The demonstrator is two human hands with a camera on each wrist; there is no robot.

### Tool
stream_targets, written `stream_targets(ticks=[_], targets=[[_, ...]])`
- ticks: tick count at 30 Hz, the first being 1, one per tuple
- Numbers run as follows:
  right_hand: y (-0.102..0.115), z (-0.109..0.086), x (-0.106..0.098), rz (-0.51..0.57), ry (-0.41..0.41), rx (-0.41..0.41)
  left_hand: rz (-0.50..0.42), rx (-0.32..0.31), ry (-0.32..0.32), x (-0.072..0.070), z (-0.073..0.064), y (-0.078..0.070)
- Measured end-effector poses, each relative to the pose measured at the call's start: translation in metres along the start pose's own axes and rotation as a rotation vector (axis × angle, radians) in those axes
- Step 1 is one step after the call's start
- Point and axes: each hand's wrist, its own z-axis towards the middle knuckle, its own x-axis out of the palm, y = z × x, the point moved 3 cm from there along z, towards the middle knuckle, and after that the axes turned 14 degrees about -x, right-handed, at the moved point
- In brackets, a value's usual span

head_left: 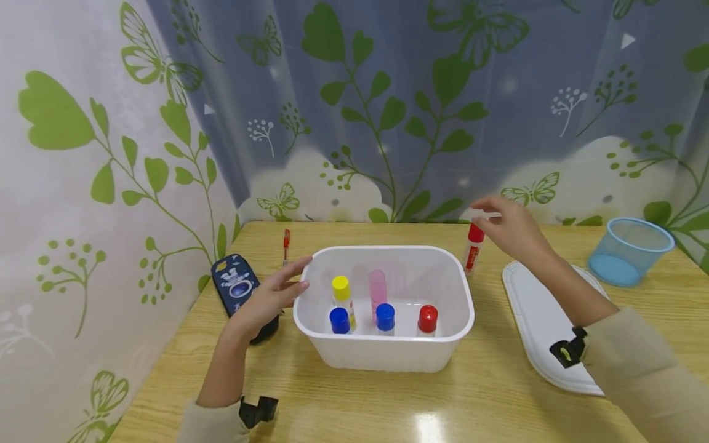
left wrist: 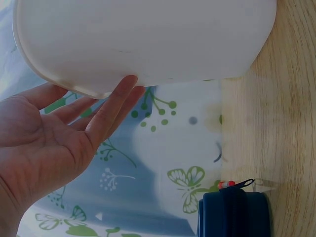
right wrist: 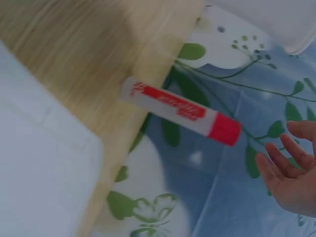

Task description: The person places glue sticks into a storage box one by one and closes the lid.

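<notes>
A white plastic bin (head_left: 382, 354) stands on the table with several glue sticks upright inside, capped yellow, pink, blue and red. My left hand (head_left: 275, 294) touches its left end; in the left wrist view, extended fingertips rest against the bin's wall (left wrist: 148, 44). Right of the bin, a glue stick with a red cap (head_left: 472, 252) stands upright on the table. My right hand (head_left: 512, 226) hovers just above that cap, fingers loosely bent. In the right wrist view a gap shows between the fingers and the red-capped glue stick (right wrist: 173, 108).
A dark astronaut pencil case (head_left: 235, 284) lies left of the bin, with a red pen (head_left: 286, 246) behind it. On the right are a white board (head_left: 545, 320) under my right forearm and a blue mesh cup (head_left: 628, 252). A patterned curtain (head_left: 410, 123) hangs along the table's back edge.
</notes>
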Motion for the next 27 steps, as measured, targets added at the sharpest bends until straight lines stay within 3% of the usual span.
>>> stream_targets(ticks=[5,13,19,27], targets=[[-0.024,-0.009,0.009,-0.030,0.001,0.028,0.000,0.005,-0.001,-0.001,-0.001,0.000],[-0.049,-0.022,0.032,0.091,-0.155,0.107,-0.004,0.014,0.001,-0.001,-0.002,0.000],[-0.058,-0.027,0.044,0.095,-0.239,0.141,0.000,0.020,-0.003,-0.001,-0.002,0.000],[-0.056,-0.027,0.044,0.108,-0.275,0.121,-0.009,0.025,0.002,-0.001,-0.002,-0.001]])
